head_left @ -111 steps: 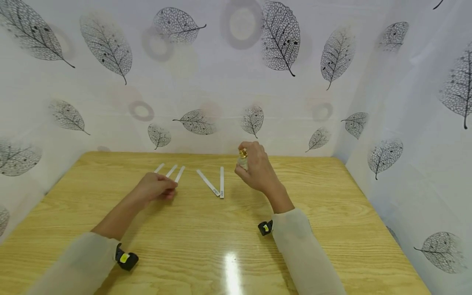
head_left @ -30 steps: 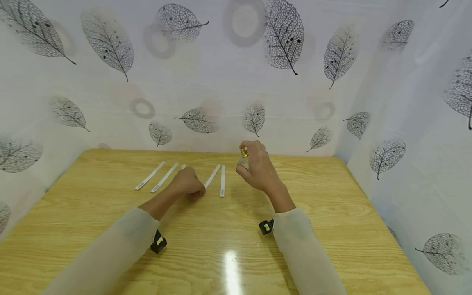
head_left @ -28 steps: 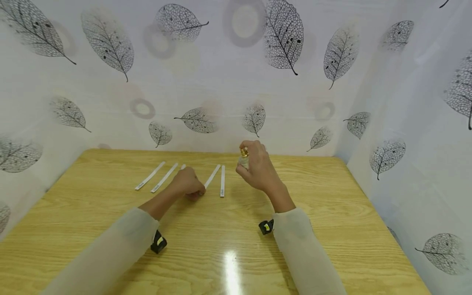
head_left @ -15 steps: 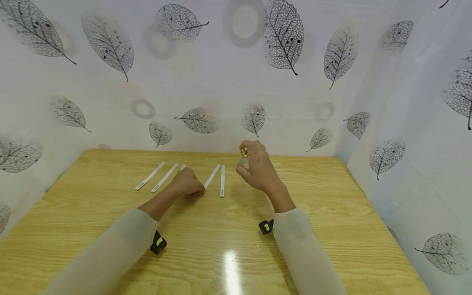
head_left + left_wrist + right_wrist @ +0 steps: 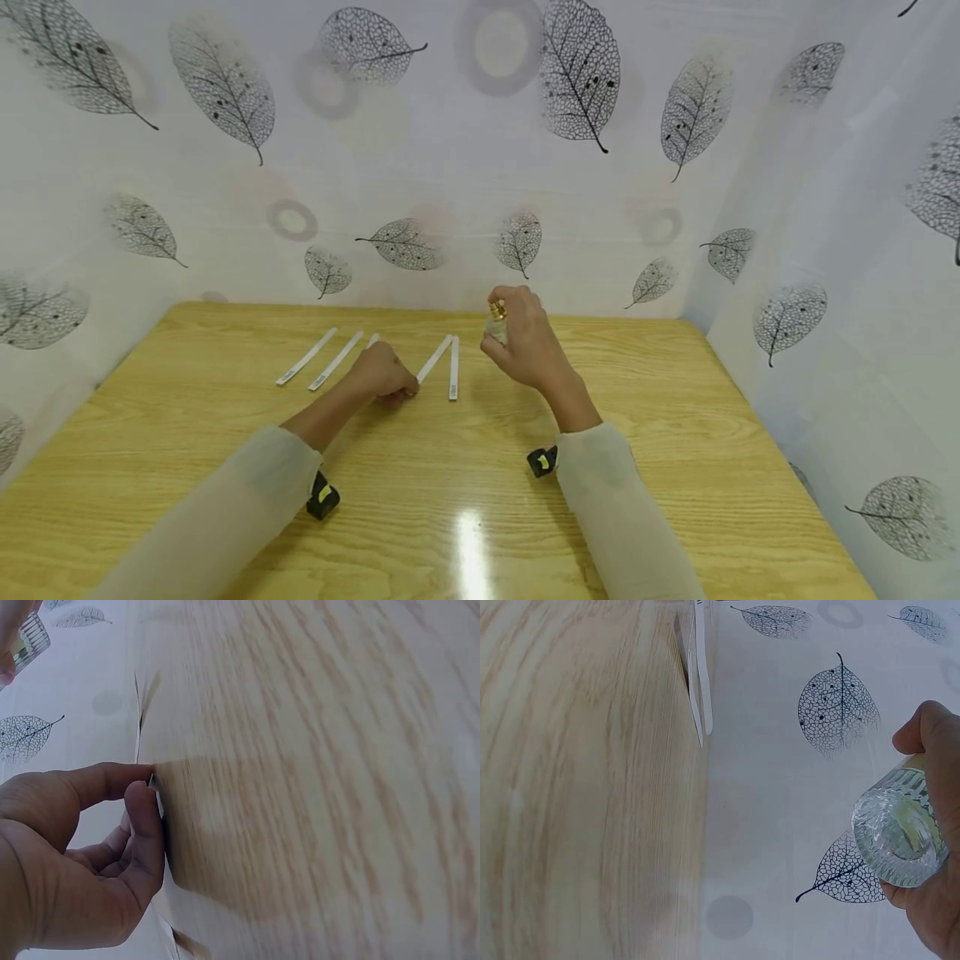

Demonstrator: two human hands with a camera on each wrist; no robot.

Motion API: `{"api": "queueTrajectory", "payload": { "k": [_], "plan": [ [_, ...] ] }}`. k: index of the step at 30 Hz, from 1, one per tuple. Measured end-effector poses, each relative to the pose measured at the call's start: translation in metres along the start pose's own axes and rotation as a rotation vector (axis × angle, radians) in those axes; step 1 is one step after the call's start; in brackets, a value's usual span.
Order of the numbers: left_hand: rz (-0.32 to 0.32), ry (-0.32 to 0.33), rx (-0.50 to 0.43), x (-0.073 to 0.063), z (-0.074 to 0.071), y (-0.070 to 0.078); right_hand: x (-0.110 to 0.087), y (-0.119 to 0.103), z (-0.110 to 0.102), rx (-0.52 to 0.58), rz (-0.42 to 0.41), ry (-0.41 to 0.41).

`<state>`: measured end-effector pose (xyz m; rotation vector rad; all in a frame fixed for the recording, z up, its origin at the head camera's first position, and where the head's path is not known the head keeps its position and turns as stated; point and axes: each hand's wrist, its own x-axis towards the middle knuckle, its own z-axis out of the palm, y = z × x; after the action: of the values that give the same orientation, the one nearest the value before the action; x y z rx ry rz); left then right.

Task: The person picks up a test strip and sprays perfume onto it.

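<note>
My left hand (image 5: 385, 371) pinches the near end of a white scent test strip (image 5: 433, 359), whose far part slants up and to the right. In the left wrist view, thumb and index finger meet on it right at the table surface. Beside it lies another test strip (image 5: 453, 368) with small print at its near end; their far ends nearly meet. My right hand (image 5: 523, 335) grips a clear glass perfume bottle (image 5: 495, 330) with a gold spray top, index finger over the top. The ribbed bottle (image 5: 900, 832) is raised and tilted, its base facing the right wrist camera.
To the left, two test strips (image 5: 306, 357) lie slanted side by side, and a third strip (image 5: 372, 339) is mostly hidden behind my left hand. The wooden table (image 5: 420, 500) ends at a white curtain (image 5: 450, 167) with a leaf print at back and sides.
My left hand has moved right from the left-hand strips to the fourth one, which has turned from leaning left to leaning right. My right hand still holds the bottle at nearly the same spot.
</note>
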<state>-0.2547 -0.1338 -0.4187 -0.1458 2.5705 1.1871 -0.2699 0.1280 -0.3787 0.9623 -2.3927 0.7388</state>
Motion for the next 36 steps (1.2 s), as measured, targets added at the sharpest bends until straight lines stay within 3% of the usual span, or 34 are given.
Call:
{"api": "queueTrajectory", "payload": {
  "k": [17, 27, 36],
  "plan": [
    [0.078, 0.030, 0.034, -0.011, 0.001, 0.004, 0.000, -0.001, 0.000, 0.011, 0.010, 0.000],
    [0.160, 0.000, 0.098, -0.012, -0.002, 0.004, 0.000, 0.001, -0.001, 0.017, 0.019, 0.000],
    [0.159, -0.039, 0.107, -0.009, -0.005, 0.001, 0.000, 0.000, -0.001, 0.017, 0.029, -0.002]
  ]
}}
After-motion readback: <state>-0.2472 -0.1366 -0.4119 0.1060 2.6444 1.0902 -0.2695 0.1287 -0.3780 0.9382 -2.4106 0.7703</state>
